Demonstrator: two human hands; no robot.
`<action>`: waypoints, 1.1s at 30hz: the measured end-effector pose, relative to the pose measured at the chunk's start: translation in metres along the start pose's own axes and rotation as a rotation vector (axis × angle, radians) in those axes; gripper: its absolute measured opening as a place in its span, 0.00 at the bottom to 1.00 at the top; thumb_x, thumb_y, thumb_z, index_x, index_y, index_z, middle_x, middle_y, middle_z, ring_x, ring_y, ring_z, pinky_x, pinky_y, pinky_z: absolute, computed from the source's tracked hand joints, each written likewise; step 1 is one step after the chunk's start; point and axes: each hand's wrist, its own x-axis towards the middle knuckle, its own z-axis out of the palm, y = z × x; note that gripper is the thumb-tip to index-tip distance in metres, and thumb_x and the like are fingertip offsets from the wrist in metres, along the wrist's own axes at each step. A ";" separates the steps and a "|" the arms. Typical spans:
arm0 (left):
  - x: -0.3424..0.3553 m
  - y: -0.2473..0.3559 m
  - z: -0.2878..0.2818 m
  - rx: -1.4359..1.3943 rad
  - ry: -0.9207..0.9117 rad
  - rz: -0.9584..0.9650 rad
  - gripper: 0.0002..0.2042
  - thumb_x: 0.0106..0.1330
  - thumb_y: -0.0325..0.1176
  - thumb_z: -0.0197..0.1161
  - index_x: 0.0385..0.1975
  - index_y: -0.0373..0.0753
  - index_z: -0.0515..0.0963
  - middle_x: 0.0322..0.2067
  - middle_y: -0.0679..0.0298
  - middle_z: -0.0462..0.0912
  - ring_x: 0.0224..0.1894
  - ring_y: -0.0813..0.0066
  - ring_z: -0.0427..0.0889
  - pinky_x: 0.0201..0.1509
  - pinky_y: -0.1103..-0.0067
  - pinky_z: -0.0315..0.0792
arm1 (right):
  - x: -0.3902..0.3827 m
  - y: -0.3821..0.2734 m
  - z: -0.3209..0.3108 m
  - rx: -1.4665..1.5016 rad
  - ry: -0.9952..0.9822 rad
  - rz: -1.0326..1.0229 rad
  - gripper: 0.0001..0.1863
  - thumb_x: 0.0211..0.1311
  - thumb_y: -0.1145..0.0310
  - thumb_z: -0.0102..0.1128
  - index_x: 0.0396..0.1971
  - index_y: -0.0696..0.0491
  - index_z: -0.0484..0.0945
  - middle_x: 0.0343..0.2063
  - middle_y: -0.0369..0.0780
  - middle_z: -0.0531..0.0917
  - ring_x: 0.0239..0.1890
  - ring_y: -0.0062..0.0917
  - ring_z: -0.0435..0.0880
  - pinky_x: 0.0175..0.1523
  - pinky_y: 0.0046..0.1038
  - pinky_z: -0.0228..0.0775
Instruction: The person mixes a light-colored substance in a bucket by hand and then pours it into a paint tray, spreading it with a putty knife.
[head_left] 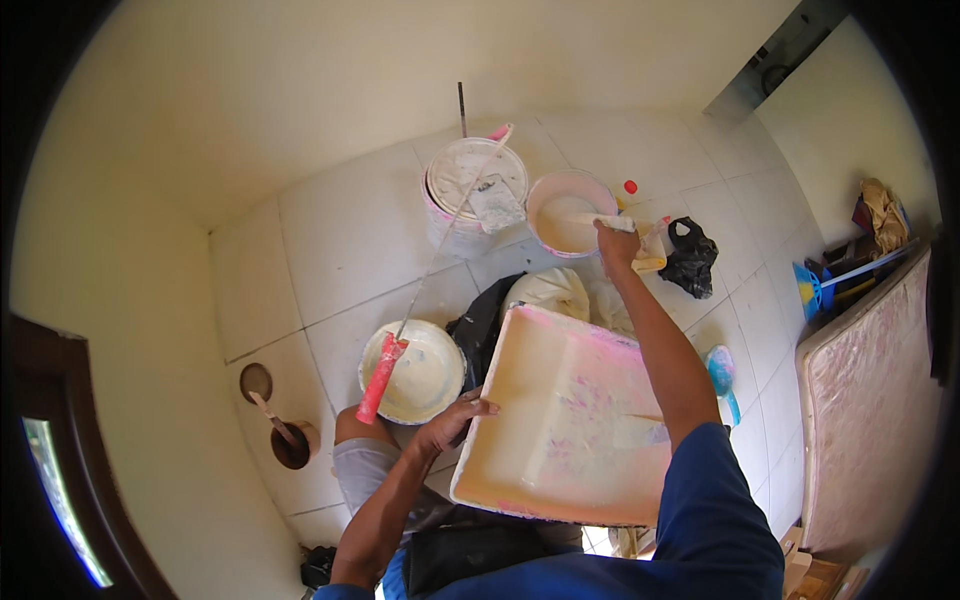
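Note:
My left hand (455, 420) grips the left rim of a wide paint tray (500, 450), thumb over the edge. The tray is tilted in front of me, its inside coated in cream paint with pink and purple smears. My right hand (618, 245) reaches past the tray to a round tub (570, 245) of cream paint. Its fingers close round a pale, paint-coated paintbrush (600, 220), whose far end extends over the tub; whether it touches the paint I cannot tell.
A lidded paint bucket (475, 165) stands beyond. A long rod with a red handle (380, 380) leans from it across a white basin (425, 375). A black plastic bag (690, 258) lies right of the tub. Against the right wall leans a mattress-like slab (865, 400). A brown pot (296, 445) stands left.

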 end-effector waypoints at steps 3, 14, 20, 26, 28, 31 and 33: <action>-0.001 0.008 0.015 0.002 0.062 -0.034 0.28 0.53 0.37 0.59 0.54 0.33 0.63 0.46 0.59 0.73 0.47 0.73 0.74 0.51 0.77 0.68 | -0.002 -0.006 -0.033 -0.059 0.034 -0.212 0.19 0.42 0.64 0.68 0.33 0.60 0.76 0.32 0.46 0.81 0.37 0.37 0.80 0.41 0.32 0.71; 0.006 0.004 0.020 0.023 0.038 -0.004 0.18 0.56 0.40 0.56 0.42 0.34 0.71 0.35 0.62 0.77 0.35 0.75 0.77 0.40 0.79 0.73 | -0.067 -0.044 -0.139 0.045 -0.040 -0.586 0.18 0.47 0.65 0.67 0.33 0.62 0.76 0.31 0.44 0.82 0.34 0.27 0.81 0.42 0.25 0.70; 0.007 0.000 0.019 -0.019 0.037 -0.015 0.19 0.56 0.41 0.55 0.43 0.35 0.71 0.37 0.61 0.77 0.38 0.72 0.77 0.42 0.76 0.72 | -0.109 -0.053 -0.169 0.028 -0.024 -0.742 0.13 0.50 0.67 0.64 0.31 0.61 0.78 0.25 0.43 0.81 0.29 0.27 0.81 0.36 0.24 0.71; 0.002 0.002 0.025 0.006 0.044 0.009 0.23 0.56 0.43 0.56 0.47 0.34 0.69 0.40 0.59 0.76 0.41 0.71 0.77 0.45 0.76 0.71 | -0.135 -0.051 -0.185 -0.088 0.019 -0.788 0.14 0.51 0.62 0.64 0.34 0.56 0.80 0.32 0.41 0.82 0.37 0.29 0.80 0.50 0.31 0.62; 0.002 0.001 0.021 0.000 -0.015 0.018 0.25 0.55 0.44 0.57 0.48 0.34 0.68 0.41 0.59 0.76 0.42 0.71 0.76 0.47 0.76 0.71 | -0.139 -0.052 -0.186 -0.064 0.075 -0.926 0.12 0.50 0.70 0.63 0.34 0.58 0.78 0.29 0.42 0.80 0.31 0.28 0.80 0.39 0.27 0.69; 0.002 -0.001 0.018 0.001 0.001 0.020 0.25 0.55 0.44 0.57 0.49 0.33 0.68 0.42 0.58 0.76 0.43 0.70 0.76 0.47 0.76 0.71 | -0.144 -0.049 -0.188 -0.131 0.127 -1.042 0.12 0.48 0.74 0.63 0.34 0.60 0.77 0.29 0.42 0.79 0.30 0.29 0.80 0.36 0.25 0.71; 0.001 -0.001 0.019 0.001 0.004 0.015 0.25 0.55 0.44 0.57 0.49 0.33 0.68 0.42 0.58 0.76 0.43 0.70 0.76 0.47 0.76 0.71 | -0.146 -0.044 -0.188 -0.119 0.133 -1.060 0.13 0.47 0.75 0.63 0.35 0.61 0.76 0.30 0.43 0.79 0.31 0.30 0.81 0.37 0.25 0.71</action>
